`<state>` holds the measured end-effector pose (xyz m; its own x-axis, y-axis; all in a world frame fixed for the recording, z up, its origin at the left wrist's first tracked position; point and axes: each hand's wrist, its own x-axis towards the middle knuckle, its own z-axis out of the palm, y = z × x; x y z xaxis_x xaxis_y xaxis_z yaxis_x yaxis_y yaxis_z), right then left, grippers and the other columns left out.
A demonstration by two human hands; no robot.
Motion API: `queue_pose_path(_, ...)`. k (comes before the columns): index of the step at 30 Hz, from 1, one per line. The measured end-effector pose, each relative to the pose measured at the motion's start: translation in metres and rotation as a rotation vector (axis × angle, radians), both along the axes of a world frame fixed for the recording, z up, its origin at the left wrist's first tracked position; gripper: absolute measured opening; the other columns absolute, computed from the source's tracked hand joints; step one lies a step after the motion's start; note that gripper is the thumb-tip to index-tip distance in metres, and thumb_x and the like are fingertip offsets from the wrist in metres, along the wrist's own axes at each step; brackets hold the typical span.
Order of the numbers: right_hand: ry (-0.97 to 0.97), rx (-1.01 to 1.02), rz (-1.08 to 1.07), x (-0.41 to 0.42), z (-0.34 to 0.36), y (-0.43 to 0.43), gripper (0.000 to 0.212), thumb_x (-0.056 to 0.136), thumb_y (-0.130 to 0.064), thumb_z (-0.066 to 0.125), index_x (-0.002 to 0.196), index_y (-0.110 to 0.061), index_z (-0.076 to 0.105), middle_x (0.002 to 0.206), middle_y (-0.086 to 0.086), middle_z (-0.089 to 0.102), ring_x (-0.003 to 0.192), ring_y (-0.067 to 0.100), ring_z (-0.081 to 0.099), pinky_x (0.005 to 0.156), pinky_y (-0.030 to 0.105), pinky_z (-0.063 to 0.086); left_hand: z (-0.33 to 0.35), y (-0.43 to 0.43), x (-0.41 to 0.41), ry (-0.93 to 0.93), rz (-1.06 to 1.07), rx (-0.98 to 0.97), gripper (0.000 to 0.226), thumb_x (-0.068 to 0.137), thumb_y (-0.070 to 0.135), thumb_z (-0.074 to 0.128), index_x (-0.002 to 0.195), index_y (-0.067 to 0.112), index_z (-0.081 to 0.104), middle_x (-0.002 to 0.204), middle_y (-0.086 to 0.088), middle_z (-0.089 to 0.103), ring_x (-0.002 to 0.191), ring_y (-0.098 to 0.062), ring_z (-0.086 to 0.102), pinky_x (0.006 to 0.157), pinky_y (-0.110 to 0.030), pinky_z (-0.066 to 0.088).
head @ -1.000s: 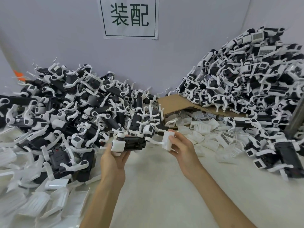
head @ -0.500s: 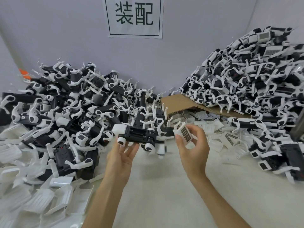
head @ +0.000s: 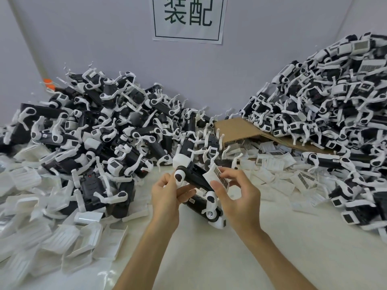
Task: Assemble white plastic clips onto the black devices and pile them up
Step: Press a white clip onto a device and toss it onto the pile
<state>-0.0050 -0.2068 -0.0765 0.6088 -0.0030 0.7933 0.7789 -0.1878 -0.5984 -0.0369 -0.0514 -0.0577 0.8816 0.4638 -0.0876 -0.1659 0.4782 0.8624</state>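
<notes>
1. Head view, centre of frame: the left hand (head: 165,197) grips a black device (head: 193,178), fingers curled round its upper end and the thumb beside a white round cap.
2. The device is tilted, upper end toward the upper left, lower end toward the lower right. The lower end is close to the table (head: 209,258); cannot tell whether it touches.
3. The right hand (head: 240,197) pinches a white clip (head: 217,177) between thumb and forefinger. The other fingers are loosely bent behind.
4. The clip carries a barcode label and lies against the middle of the device's black body. Cannot tell whether it is seated.
5. Left half of frame: a heap of devices (head: 104,126) with white clips on, banked against the wall (head: 83,38).
6. Right of frame: a taller heap (head: 335,101) of the same, rising to the upper right corner.
7. Between the heaps: a cardboard sheet (head: 236,126), its right edge under the taller heap.
8. Right of centre, in front of the cardboard: loose clips (head: 272,164) with barcode labels, scattered flat on the table.
9. Lower left: white trays (head: 83,237), overlapping.
10. Top centre: a paper sign (head: 188,17) on the wall, printed 装配.
11. Upper left, at the back of the left heap: a small orange object (head: 49,84), too small to identify.
</notes>
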Motion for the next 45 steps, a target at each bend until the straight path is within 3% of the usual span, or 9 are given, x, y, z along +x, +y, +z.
queue_pose_path(7, 0.015, 0.003, -0.016, -0.002, 0.003, -0.001, 0.024, 0.087, -0.04, 0.071, 0.102, -0.021, 0.07, 0.11, -0.009, 0.073, 0.104, 0.007, 0.068, 0.088, 0.019, 0.052, 0.002, -0.006, -0.001, -0.01, -0.035, 0.164, 0.029, 0.101, 0.012, 0.056, 0.074, 0.01, 0.045, 0.097, -0.031, 0.072, 0.071, -0.029, 0.075, 0.057, -0.032, 0.06)
queue_pose_path(11, 0.01, -0.025, -0.021, -0.003, 0.006, -0.003, 0.03, 0.089, -0.038, 0.068, 0.106, -0.015, 0.074, 0.112, -0.01, 0.073, 0.109, 0.004, 0.067, 0.092, 0.018, 0.05, 0.002, -0.008, -0.002, 0.001, -0.063, 0.212, 0.027, 0.102, 0.017, 0.053, 0.082, -0.001, 0.051, 0.096, -0.029, 0.073, 0.069, -0.028, 0.076, 0.085, -0.055, 0.057)
queue_pose_path(19, 0.072, -0.209, 0.128, -0.006, 0.006, -0.003, 0.038, 0.097, -0.023, 0.055, 0.134, -0.017, 0.064, 0.137, -0.012, 0.062, 0.134, 0.007, 0.051, 0.111, 0.03, 0.042, 0.003, -0.005, -0.003, 0.012, -0.06, 0.186, 0.037, 0.103, 0.019, 0.048, 0.089, -0.015, 0.051, 0.096, -0.028, 0.073, 0.071, -0.029, 0.076, 0.069, -0.033, 0.063)
queue_pose_path(23, 0.092, -0.327, 0.135, -0.006, 0.006, -0.002, 0.056, 0.088, -0.036, 0.065, 0.142, -0.024, 0.055, 0.146, -0.016, 0.053, 0.139, 0.005, 0.044, 0.115, 0.028, 0.034, 0.001, -0.001, -0.003, -0.001, -0.056, 0.168, 0.028, 0.103, 0.021, 0.05, 0.086, 0.0, 0.053, 0.083, -0.015, 0.076, 0.075, -0.03, 0.077, 0.081, -0.04, 0.06)
queue_pose_path(27, 0.056, -0.315, 0.07, -0.001, 0.001, 0.001, 0.069, 0.08, -0.019, 0.081, 0.142, -0.024, 0.051, 0.145, -0.01, 0.054, 0.139, 0.006, 0.044, 0.115, 0.032, 0.037, 0.002, -0.002, -0.003, -0.061, -0.149, 0.108, 0.03, 0.101, 0.018, 0.052, 0.076, 0.001, 0.048, 0.091, -0.013, 0.077, 0.085, -0.036, 0.076, 0.097, -0.051, 0.055)
queue_pose_path(30, -0.018, -0.269, -0.015, 0.004, -0.001, -0.002, 0.065, 0.08, -0.007, 0.083, 0.137, -0.021, 0.055, 0.138, -0.006, 0.06, 0.134, 0.009, 0.051, 0.111, 0.036, 0.043, 0.002, -0.006, -0.003, -0.149, -0.239, 0.074, 0.033, 0.101, 0.017, 0.052, 0.073, 0.0, 0.046, 0.108, -0.028, 0.071, 0.094, -0.041, 0.073, 0.089, -0.045, 0.059)
queue_pose_path(34, -0.015, -0.24, -0.044, 0.007, -0.002, -0.005, 0.058, 0.082, -0.008, 0.081, 0.134, -0.021, 0.06, 0.13, -0.011, 0.063, 0.126, 0.002, 0.055, 0.105, 0.022, 0.044, 0.001, -0.009, -0.005, -0.176, -0.309, 0.144, 0.044, 0.087, 0.027, 0.059, 0.104, -0.013, 0.061, 0.096, -0.018, 0.074, 0.095, -0.039, 0.073, 0.081, -0.039, 0.06)
queue_pose_path(41, -0.043, -0.189, -0.077, 0.005, 0.001, -0.008, 0.05, 0.086, -0.02, 0.077, 0.132, -0.026, 0.058, 0.127, -0.023, 0.06, 0.122, -0.003, 0.056, 0.1, 0.014, 0.044, 0.001, -0.014, -0.007, -0.289, -0.366, 0.186, 0.024, 0.075, 0.045, 0.064, 0.073, 0.023, 0.071, 0.094, -0.006, 0.073, 0.096, -0.028, 0.071, 0.083, -0.035, 0.058)
queue_pose_path(45, -0.122, -0.125, -0.16, 0.005, 0.001, -0.007, 0.047, 0.087, -0.019, 0.078, 0.131, -0.014, 0.062, 0.128, -0.008, 0.065, 0.123, 0.011, 0.06, 0.1, 0.034, 0.052, 0.003, -0.018, -0.01, -0.314, -0.378, 0.207, 0.037, 0.081, 0.047, 0.066, 0.094, 0.014, 0.072, 0.105, -0.009, 0.075, 0.104, -0.03, 0.072, 0.088, -0.034, 0.057)
